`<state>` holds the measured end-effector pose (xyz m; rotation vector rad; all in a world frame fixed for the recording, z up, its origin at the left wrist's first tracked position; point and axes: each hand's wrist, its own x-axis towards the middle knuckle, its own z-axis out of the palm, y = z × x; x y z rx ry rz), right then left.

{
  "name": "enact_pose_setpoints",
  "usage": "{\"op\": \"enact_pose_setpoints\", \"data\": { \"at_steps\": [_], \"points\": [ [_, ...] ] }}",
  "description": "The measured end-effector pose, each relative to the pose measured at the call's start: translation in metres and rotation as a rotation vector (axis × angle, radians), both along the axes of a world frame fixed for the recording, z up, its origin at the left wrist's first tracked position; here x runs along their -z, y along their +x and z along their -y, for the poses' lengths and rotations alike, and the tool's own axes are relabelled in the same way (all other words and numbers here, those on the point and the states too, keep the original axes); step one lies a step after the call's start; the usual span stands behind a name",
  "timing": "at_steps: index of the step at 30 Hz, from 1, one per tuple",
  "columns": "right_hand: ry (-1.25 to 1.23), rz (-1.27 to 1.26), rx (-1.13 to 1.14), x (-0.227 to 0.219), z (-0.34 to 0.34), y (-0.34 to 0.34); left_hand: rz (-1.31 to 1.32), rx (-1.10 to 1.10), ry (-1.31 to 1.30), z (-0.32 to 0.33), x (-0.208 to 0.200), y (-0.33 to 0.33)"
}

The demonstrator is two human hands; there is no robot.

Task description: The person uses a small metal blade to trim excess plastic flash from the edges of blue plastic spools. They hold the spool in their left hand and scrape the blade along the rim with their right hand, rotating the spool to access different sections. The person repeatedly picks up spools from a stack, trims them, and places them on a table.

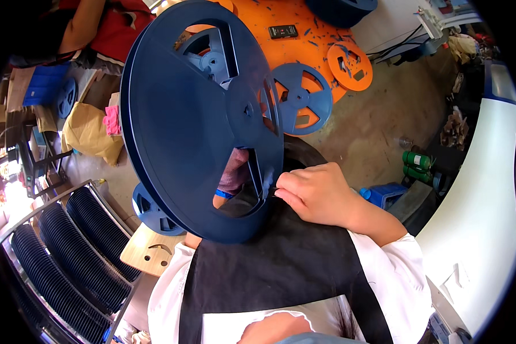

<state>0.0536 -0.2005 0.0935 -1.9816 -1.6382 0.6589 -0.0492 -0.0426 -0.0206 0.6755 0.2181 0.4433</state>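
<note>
A large dark blue plastic reel [183, 126], with two round flanges and cut-out windows, stands tilted in front of me over my lap. Through its lower window shows my left hand [233, 172] in a mauve knit glove, with a blue band at the wrist. It is behind the near flange, and its fingers are hidden. At the reel's right edge, beside that window, my bare right hand [315, 192] is closed in a pinch. A small dark thing [274, 190] pokes out between thumb and forefinger against the rim; its kind is too small to tell.
Ahead, an orange table [258, 34] carries blue shavings and a black device [283, 31]. Beside it are a blue reel [299, 97] and an orange reel [350, 66]. A rack of black discs [80, 241] stands left, a wooden stool [149, 250] near it. Another person [86, 28] is far left.
</note>
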Motion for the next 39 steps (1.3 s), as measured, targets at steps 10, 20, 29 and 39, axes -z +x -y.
{"op": "enact_pose_setpoints", "data": {
  "at_steps": [10,20,29,39],
  "points": [
    [0.438,0.234,0.21,0.008,-0.031,0.019,-0.107,-0.009,0.013,0.001,-0.005,-0.004],
    [0.331,0.305,0.15,-0.005,-0.033,0.015,0.004,-0.043,0.096,-0.001,-0.003,-0.005],
    [0.033,-0.576,0.242,-0.007,-0.014,0.031,-0.027,0.103,-0.023,-0.006,-0.012,-0.01],
    [0.37,0.235,0.426,0.023,-0.011,0.058,0.232,0.019,-0.438,-0.008,-0.038,-0.016]
  ]
}}
